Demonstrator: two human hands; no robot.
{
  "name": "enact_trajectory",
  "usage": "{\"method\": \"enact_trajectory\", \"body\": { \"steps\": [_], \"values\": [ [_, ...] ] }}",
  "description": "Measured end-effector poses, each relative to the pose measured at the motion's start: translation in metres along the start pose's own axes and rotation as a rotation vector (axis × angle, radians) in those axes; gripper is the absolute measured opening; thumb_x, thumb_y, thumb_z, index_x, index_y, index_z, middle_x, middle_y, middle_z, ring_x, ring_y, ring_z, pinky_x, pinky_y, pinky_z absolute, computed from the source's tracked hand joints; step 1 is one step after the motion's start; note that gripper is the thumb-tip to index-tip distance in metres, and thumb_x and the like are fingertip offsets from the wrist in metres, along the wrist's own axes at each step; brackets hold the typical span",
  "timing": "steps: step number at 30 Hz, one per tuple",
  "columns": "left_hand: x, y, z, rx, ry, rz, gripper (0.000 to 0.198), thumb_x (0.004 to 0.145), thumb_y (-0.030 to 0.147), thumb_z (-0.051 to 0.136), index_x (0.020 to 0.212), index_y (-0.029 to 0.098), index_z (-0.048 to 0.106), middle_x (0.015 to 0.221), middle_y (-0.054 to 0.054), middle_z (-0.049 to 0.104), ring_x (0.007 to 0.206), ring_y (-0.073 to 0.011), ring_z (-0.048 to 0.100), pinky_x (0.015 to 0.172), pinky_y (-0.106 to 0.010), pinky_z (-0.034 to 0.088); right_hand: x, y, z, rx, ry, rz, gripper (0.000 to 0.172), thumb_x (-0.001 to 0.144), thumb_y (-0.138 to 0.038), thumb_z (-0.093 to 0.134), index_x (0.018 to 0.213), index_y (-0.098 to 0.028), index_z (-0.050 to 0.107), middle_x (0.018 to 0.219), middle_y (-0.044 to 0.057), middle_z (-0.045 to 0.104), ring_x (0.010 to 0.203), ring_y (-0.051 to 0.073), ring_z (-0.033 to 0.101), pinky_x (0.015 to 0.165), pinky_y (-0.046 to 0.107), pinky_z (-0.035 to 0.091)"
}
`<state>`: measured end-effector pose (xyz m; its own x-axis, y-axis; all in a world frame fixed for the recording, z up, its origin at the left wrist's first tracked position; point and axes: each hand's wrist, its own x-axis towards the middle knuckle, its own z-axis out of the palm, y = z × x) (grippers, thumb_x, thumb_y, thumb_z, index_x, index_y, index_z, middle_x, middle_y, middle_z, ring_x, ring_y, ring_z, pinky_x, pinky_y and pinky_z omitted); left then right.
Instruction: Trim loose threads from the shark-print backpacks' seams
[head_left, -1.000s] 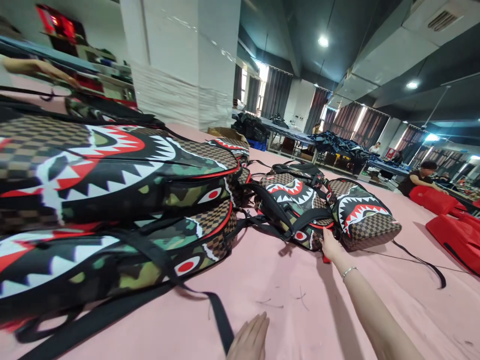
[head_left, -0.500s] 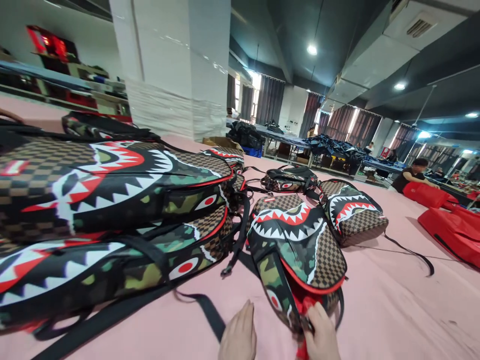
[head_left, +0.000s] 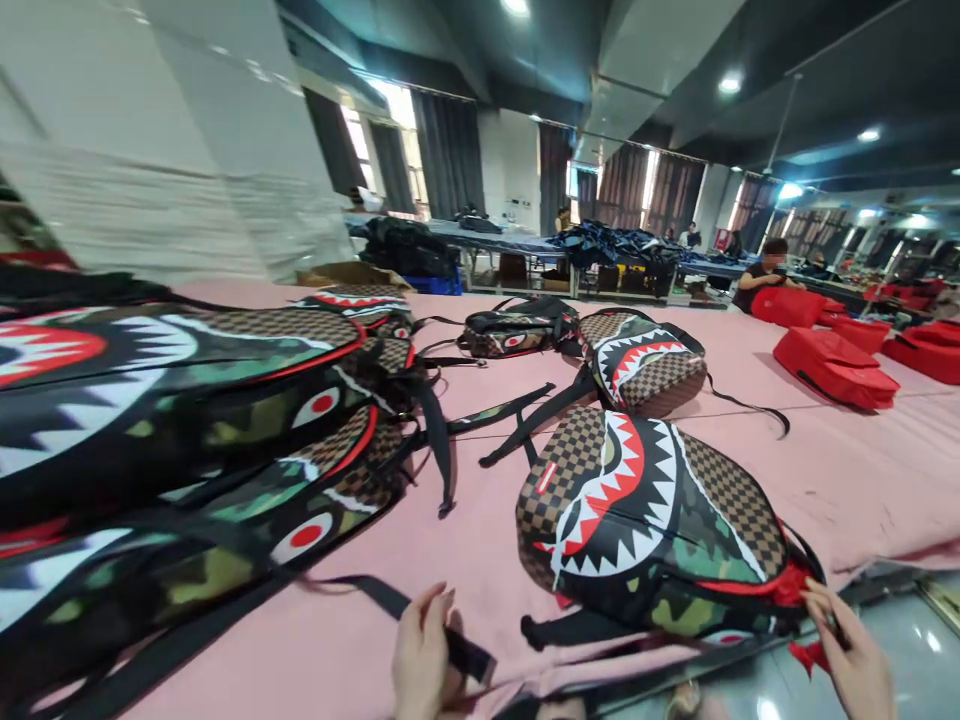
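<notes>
A backpack (head_left: pixel 600 510) with a brown check, camouflage and a shark-mouth print lies in front of me near the table edge. Its zipped side is partly open and red lining (head_left: pixel 791 582) shows. At that opening my right hand (head_left: pixel 851 640) is closed on the backpack's edge; the exact spot it pinches is partly hidden by the fingers. My left hand (head_left: pixel 421 650) is left of this backpack, fingers stretched upward, in front of a black strap (head_left: pixel 375 592) that passes behind it. More shark-print backpacks (head_left: pixel 247 400) are stacked at the left.
Two more printed backpacks (head_left: pixel 641 360) lie farther back on the pink-covered table (head_left: pixel 480 530). Red bags (head_left: pixel 836 365) are at the right, by a seated co-worker (head_left: pixel 765 275). A wrapped pillar (head_left: pixel 165 210) stands behind the stack. Loose straps trail over the cloth.
The front backpack has turned and come apart from the ones behind, toward the right table edge, with my right hand on it. My view has swung right. My left hand's fingers have lifted.
</notes>
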<state>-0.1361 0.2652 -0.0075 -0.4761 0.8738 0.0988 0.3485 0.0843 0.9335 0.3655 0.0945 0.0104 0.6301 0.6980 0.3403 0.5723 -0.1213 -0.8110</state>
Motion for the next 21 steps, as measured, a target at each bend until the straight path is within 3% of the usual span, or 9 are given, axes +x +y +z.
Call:
{"method": "enact_trajectory", "body": {
  "steps": [2, 4, 8, 10, 12, 16, 21],
  "values": [
    [-0.004, 0.027, 0.008, -0.062, -0.106, 0.044, 0.047, 0.082, 0.051, 0.032, 0.106, 0.015, 0.052, 0.113, -0.012, 0.059, 0.106, -0.0249, 0.057, 0.091, -0.039, 0.047, -0.007, -0.002, -0.002, 0.021, 0.174, 0.059, 0.048, 0.077, -0.053, 0.047, 0.103, -0.017, 0.062, 0.122, 0.011, 0.057, 0.115, 0.03, 0.049, 0.106, 0.044, 0.029],
    [0.001, 0.06, 0.02, -0.094, -0.204, 0.091, 0.052, 0.082, 0.054, 0.032, 0.113, 0.016, 0.051, 0.123, -0.011, 0.054, 0.115, -0.0241, 0.051, 0.099, -0.038, 0.041, -0.02, -0.013, 0.004, 0.032, 0.251, 0.089, 0.052, 0.081, -0.054, 0.041, 0.112, -0.016, 0.057, 0.129, 0.011, 0.051, 0.121, 0.029, 0.044, 0.108, 0.043, 0.024],
    [0.025, 0.127, 0.057, -0.043, -0.318, 0.153, 0.062, 0.082, 0.057, 0.034, 0.126, 0.015, 0.042, 0.138, -0.013, 0.041, 0.127, -0.0244, 0.038, 0.105, -0.039, 0.032, -0.057, -0.031, 0.015, 0.122, 0.201, 0.171, 0.055, 0.082, -0.055, 0.041, 0.118, -0.016, 0.055, 0.131, 0.009, 0.049, 0.125, 0.027, 0.039, 0.109, 0.041, 0.023],
    [0.034, 0.151, 0.075, 0.015, -0.379, 0.178, 0.06, 0.08, 0.057, 0.036, 0.12, 0.015, 0.048, 0.133, -0.013, 0.047, 0.123, -0.0257, 0.042, 0.101, -0.039, 0.037, -0.075, -0.031, 0.017, 0.187, 0.139, 0.273, 0.056, 0.08, -0.056, 0.044, 0.118, -0.017, 0.055, 0.129, 0.008, 0.052, 0.126, 0.027, 0.038, 0.108, 0.042, 0.024],
    [0.035, 0.166, 0.087, 0.1, -0.44, 0.196, 0.054, 0.077, 0.058, 0.041, 0.105, 0.015, 0.058, 0.114, -0.012, 0.061, 0.108, -0.0286, 0.054, 0.09, -0.04, 0.044, -0.09, -0.027, 0.015, 0.226, 0.108, 0.366, 0.055, 0.079, -0.056, 0.046, 0.119, -0.019, 0.056, 0.128, 0.006, 0.053, 0.127, 0.028, 0.037, 0.109, 0.044, 0.023],
    [0.005, 0.169, 0.082, 0.301, -0.418, 0.185, 0.044, 0.072, 0.057, 0.046, 0.084, 0.017, 0.06, 0.082, -0.01, 0.067, 0.082, -0.0335, 0.061, 0.073, -0.045, 0.046, -0.103, -0.023, 0.012, 0.283, 0.064, 0.421, 0.053, 0.08, -0.055, 0.047, 0.118, -0.02, 0.057, 0.127, 0.004, 0.055, 0.125, 0.028, 0.04, 0.109, 0.044, 0.021],
    [-0.089, 0.122, 0.035, 0.468, -0.342, 0.138, 0.046, 0.078, 0.059, 0.039, 0.097, 0.021, 0.056, 0.075, -0.009, 0.067, 0.07, -0.0321, 0.064, 0.058, -0.041, 0.048, -0.105, -0.048, 0.025, 0.406, 0.041, 0.453, 0.056, 0.08, -0.054, 0.046, 0.123, -0.019, 0.054, 0.131, 0.006, 0.051, 0.125, 0.026, 0.04, 0.109, 0.042, 0.025]
  ]
}}
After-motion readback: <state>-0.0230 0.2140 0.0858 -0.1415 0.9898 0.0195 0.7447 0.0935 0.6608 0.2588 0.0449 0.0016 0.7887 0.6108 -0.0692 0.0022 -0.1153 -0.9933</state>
